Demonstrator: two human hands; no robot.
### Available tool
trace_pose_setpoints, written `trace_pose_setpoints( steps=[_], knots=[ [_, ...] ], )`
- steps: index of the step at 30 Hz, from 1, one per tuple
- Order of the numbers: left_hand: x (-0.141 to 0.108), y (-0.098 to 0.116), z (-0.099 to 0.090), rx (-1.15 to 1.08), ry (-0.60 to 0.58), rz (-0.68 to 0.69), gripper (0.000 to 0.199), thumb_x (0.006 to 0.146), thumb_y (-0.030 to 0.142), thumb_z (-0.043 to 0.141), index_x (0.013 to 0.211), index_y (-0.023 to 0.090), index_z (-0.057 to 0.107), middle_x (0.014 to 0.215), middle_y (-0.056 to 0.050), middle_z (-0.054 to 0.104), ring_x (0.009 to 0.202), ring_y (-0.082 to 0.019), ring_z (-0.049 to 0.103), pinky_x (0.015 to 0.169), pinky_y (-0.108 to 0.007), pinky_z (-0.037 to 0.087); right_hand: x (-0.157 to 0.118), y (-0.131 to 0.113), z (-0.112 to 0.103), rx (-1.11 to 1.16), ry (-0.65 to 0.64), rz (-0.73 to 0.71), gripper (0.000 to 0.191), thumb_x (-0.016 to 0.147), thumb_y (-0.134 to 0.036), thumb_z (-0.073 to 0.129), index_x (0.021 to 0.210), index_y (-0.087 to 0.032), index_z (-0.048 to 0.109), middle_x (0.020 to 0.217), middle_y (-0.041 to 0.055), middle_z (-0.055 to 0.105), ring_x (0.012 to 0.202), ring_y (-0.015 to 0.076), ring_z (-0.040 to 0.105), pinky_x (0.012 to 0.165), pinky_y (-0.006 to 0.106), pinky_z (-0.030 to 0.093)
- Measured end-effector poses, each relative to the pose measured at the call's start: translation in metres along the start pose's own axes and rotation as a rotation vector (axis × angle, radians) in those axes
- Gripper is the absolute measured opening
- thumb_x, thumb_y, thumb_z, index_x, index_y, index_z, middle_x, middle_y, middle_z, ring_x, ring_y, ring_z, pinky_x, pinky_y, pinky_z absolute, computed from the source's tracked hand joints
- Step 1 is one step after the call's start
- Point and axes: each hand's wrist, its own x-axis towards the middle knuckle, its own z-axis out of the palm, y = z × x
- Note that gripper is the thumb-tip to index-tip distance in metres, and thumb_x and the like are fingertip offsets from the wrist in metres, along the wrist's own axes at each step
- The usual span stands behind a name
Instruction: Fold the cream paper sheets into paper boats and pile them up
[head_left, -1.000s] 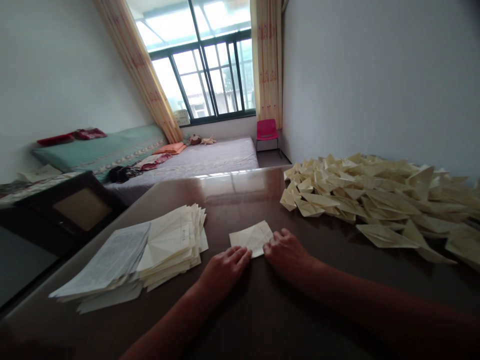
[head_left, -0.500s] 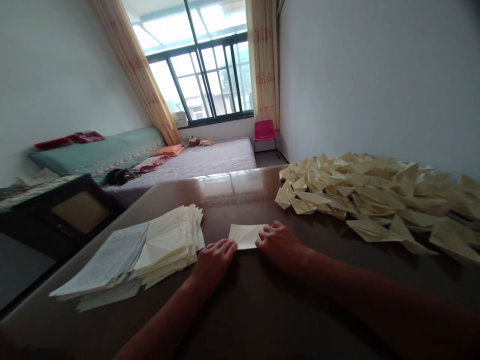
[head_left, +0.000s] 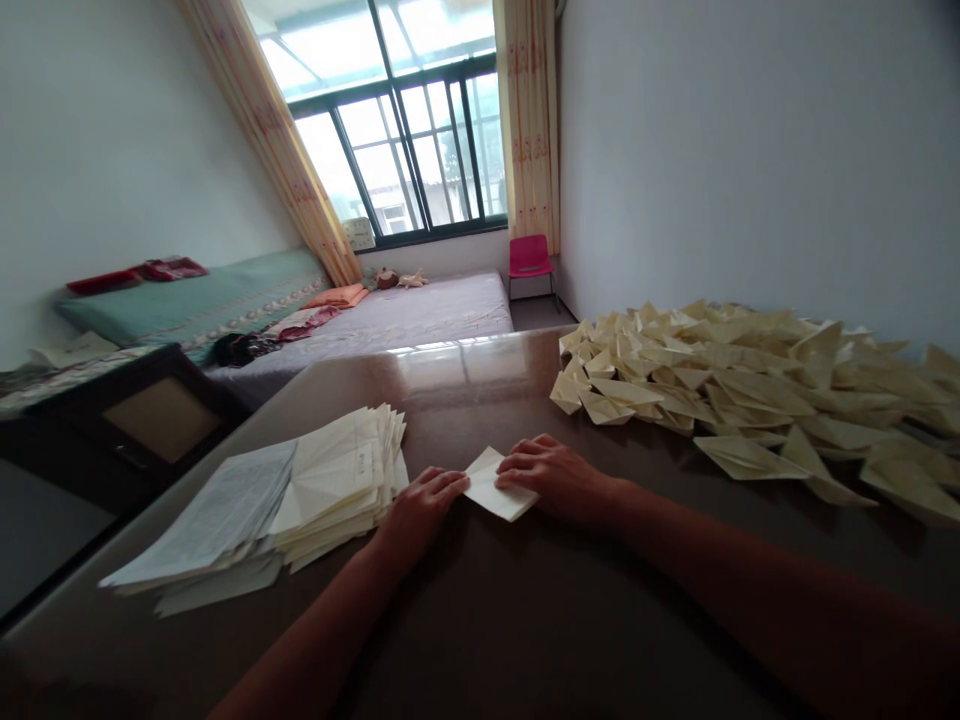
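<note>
A small folded piece of cream paper lies turned at an angle on the dark, glossy table. At its left corner, the fingertips of my left hand are pressed together on the paper. My right hand covers the right part of the paper, its fingers close together and bent over it. Left of my hands is a stack of cream sheets, overlapping a stack of greyish printed sheets. Many folded cream paper shapes are heaped on the right.
A dark cabinet stands to the left of the table. Beyond the table are a bed with clothes and toys on it, and a pink chair below the curtained window. A white wall rises behind the heap.
The small paper has turned from lying square to lying at an angle, with one corner towards me. My right hand has moved further over it; my left hand has shifted slightly left.
</note>
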Motion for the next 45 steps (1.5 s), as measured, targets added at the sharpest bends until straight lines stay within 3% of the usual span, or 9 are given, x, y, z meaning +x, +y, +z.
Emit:
trace_pose_setpoints(
  steps=[5, 9, 11, 15, 22, 27, 31, 38, 45],
  knots=[
    [0.006, -0.007, 0.009, -0.054, 0.069, -0.037, 0.031, 0.094, 0.018, 0.041, 0.116, 0.02, 0.064, 0.115, -0.008, 0.067, 0.104, -0.018, 0.059, 0.088, -0.034, 0.055, -0.001, 0.002, -0.003, -0.024, 0.021, -0.09, 0.031, 0.091, -0.03, 0.05, 0.12, -0.023, 0.06, 0.117, 0.0056, 0.066, 0.109, 0.0188, 0.051, 0.089, 0.034, 0.033],
    [0.007, -0.006, 0.005, -0.007, 0.024, -0.09, 0.037, 0.091, 0.012, 0.041, 0.12, 0.02, 0.061, 0.125, -0.008, 0.061, 0.115, -0.021, 0.052, 0.094, -0.041, 0.052, 0.0, -0.013, -0.004, -0.161, -0.027, -0.079, 0.024, 0.095, -0.024, 0.044, 0.107, -0.019, 0.064, 0.106, 0.0071, 0.069, 0.099, 0.0182, 0.054, 0.085, 0.034, 0.033],
    [0.005, -0.003, -0.001, -0.036, -0.012, -0.046, 0.043, 0.088, 0.007, 0.04, 0.121, 0.022, 0.061, 0.127, -0.006, 0.06, 0.117, -0.022, 0.049, 0.097, -0.043, 0.049, 0.0, -0.017, -0.005, -0.192, -0.071, -0.07, 0.023, 0.095, -0.023, 0.044, 0.103, -0.018, 0.065, 0.101, 0.0076, 0.07, 0.097, 0.0185, 0.055, 0.084, 0.035, 0.033],
    [-0.001, 0.001, -0.01, -0.201, -0.076, 0.034, 0.042, 0.091, 0.008, 0.035, 0.116, 0.024, 0.065, 0.116, -0.004, 0.066, 0.112, -0.017, 0.053, 0.095, -0.033, 0.05, -0.001, -0.017, -0.011, -0.138, -0.145, -0.078, 0.023, 0.095, -0.025, 0.045, 0.1, -0.02, 0.067, 0.099, 0.0059, 0.071, 0.095, 0.0182, 0.056, 0.083, 0.034, 0.033],
    [-0.003, 0.003, -0.017, -0.237, -0.175, 0.109, 0.041, 0.092, 0.012, 0.037, 0.122, 0.023, 0.061, 0.125, -0.004, 0.062, 0.118, -0.018, 0.051, 0.101, -0.034, 0.046, -0.004, 0.005, -0.014, 0.247, -0.16, 0.016, 0.026, 0.09, -0.025, 0.049, 0.107, -0.024, 0.07, 0.108, 0.0039, 0.07, 0.099, 0.0167, 0.057, 0.086, 0.03, 0.039],
    [-0.004, 0.006, -0.027, -0.214, -0.247, 0.118, 0.041, 0.091, 0.011, 0.038, 0.124, 0.024, 0.059, 0.131, 0.0, 0.058, 0.122, -0.021, 0.05, 0.105, -0.04, 0.042, -0.001, 0.018, -0.005, 0.625, -0.135, 0.29, 0.036, 0.09, -0.041, 0.049, 0.092, -0.015, 0.072, 0.086, 0.0043, 0.07, 0.074, 0.0151, 0.06, 0.069, 0.024, 0.045],
    [-0.005, 0.006, -0.03, -0.194, -0.277, 0.091, 0.039, 0.091, 0.011, 0.04, 0.122, 0.025, 0.06, 0.133, 0.0, 0.056, 0.124, -0.021, 0.048, 0.106, -0.039, 0.04, 0.007, 0.014, 0.007, 0.77, -0.046, 0.427, 0.038, 0.089, -0.044, 0.046, 0.097, -0.014, 0.068, 0.091, 0.0032, 0.07, 0.079, 0.0174, 0.06, 0.073, 0.026, 0.046],
    [-0.004, 0.004, -0.034, -0.186, -0.294, 0.081, 0.034, 0.094, 0.015, 0.04, 0.12, 0.024, 0.06, 0.129, 0.0, 0.058, 0.122, -0.02, 0.048, 0.104, -0.037, 0.039, 0.013, 0.009, 0.026, 0.243, 0.106, 0.664, 0.034, 0.086, -0.048, 0.051, 0.068, -0.019, 0.052, 0.057, -0.0034, 0.051, 0.054, 0.0109, 0.043, 0.054, 0.023, 0.031],
    [-0.005, 0.007, -0.035, -0.177, -0.261, 0.052, 0.03, 0.094, 0.017, 0.044, 0.118, 0.022, 0.061, 0.127, -0.002, 0.059, 0.119, -0.019, 0.05, 0.103, -0.034, 0.038, 0.018, 0.009, 0.03, 0.07, 0.093, 0.639, 0.03, 0.086, -0.046, 0.051, 0.071, -0.02, 0.057, 0.063, -0.0018, 0.056, 0.057, 0.0119, 0.046, 0.054, 0.024, 0.026]
  ],
)
